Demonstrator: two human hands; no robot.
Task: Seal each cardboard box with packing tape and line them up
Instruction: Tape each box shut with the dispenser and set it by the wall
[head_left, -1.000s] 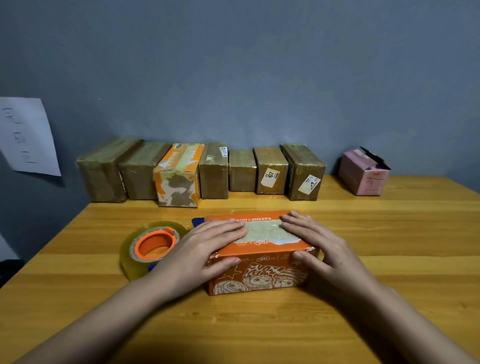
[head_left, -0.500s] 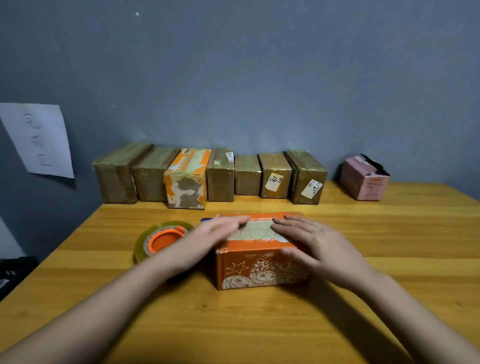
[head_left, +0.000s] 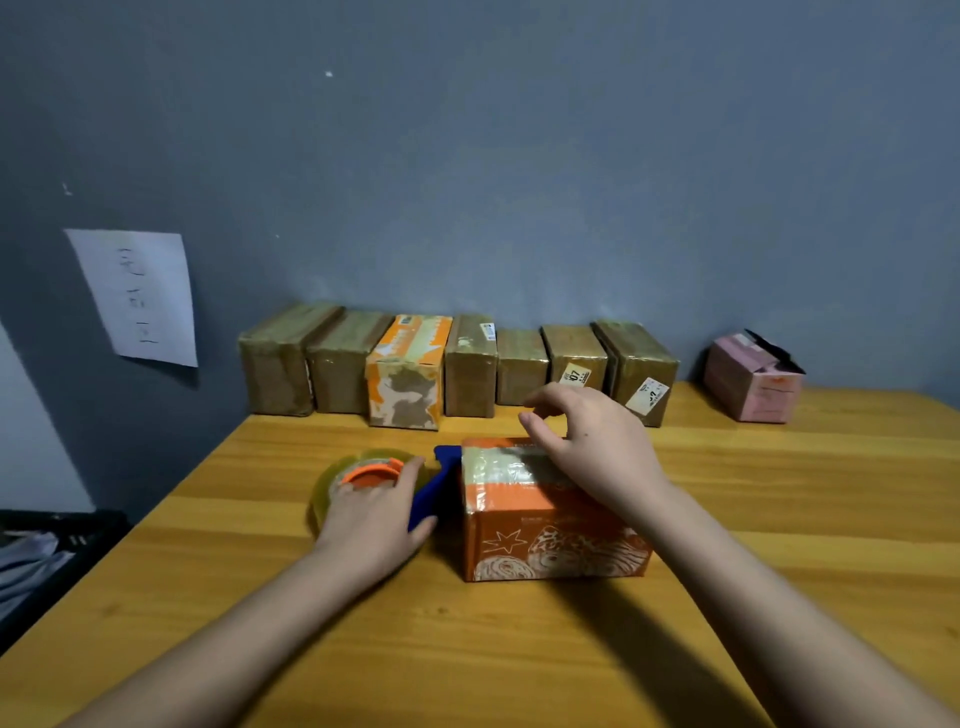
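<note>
Head camera is looking down on a wooden worktop set against a grey-blue wall. An orange printed box is sitting near the centre, with a strip of clear tape running across its top. The right hand is resting over the far part of that top, at about 12 o'clock on the box, with the fingers loosely curled and lifted; whether they are pinching anything is impossible to tell. The left hand is lying at 9 o'clock of the box, its fingers curling over the tape roll, which has an orange core and a blue dispenser handle lying between the roll and the box. Along the wall at 12 o'clock, a row of seven taped boxes is standing side by side, most of them brown, the third from the left orange and white. A pink box is sitting apart at 2 o'clock, one flap sticking up. A sheet of paper is hanging on the wall at 10 o'clock.
</note>
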